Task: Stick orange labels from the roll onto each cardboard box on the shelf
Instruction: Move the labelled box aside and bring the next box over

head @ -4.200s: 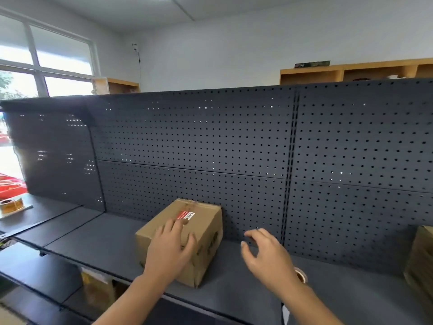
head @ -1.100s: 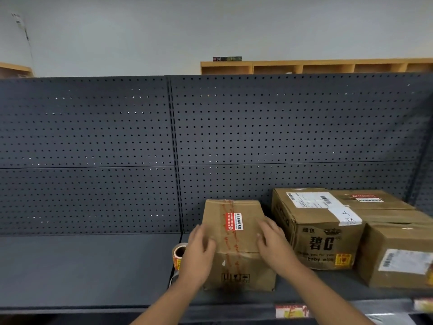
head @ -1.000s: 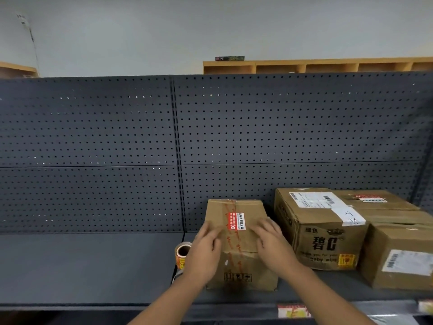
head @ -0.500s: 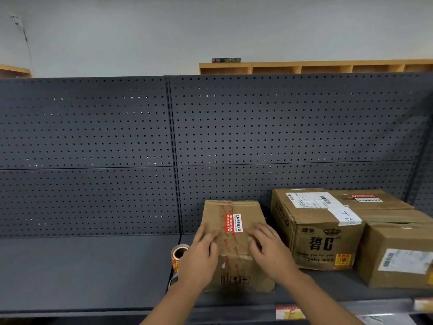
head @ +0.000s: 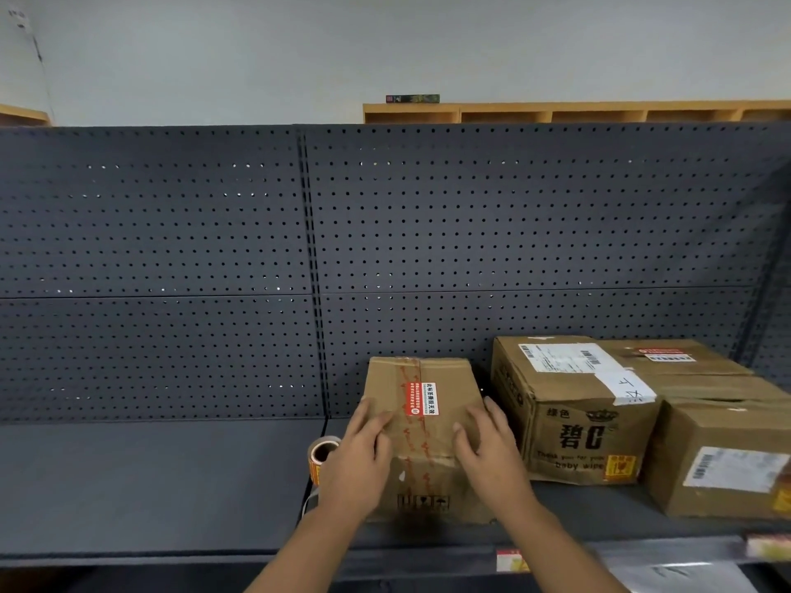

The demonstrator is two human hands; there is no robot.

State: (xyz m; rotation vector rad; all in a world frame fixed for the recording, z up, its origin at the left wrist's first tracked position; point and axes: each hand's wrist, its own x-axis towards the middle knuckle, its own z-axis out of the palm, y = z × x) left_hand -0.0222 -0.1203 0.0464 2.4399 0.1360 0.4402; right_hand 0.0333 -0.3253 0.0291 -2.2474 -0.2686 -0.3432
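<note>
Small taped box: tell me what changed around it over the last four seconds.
The view swung right along the shelf. Both hands now rest flat on the small taped box, left hand and right hand, beside the two larger boxes. Over the last second, box, hands and label roll barely moved.

A small taped cardboard box [head: 423, 421] stands upright on the dark shelf [head: 150, 485], the orange label roll [head: 322, 457] just left.

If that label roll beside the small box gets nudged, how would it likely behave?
The label roll looks like a hollow-cored cylinder, so probably light and easy to shift. A loose strip trails from it, so it may unwind. The left hand partly hides it, so rolling is uncertain.
</note>
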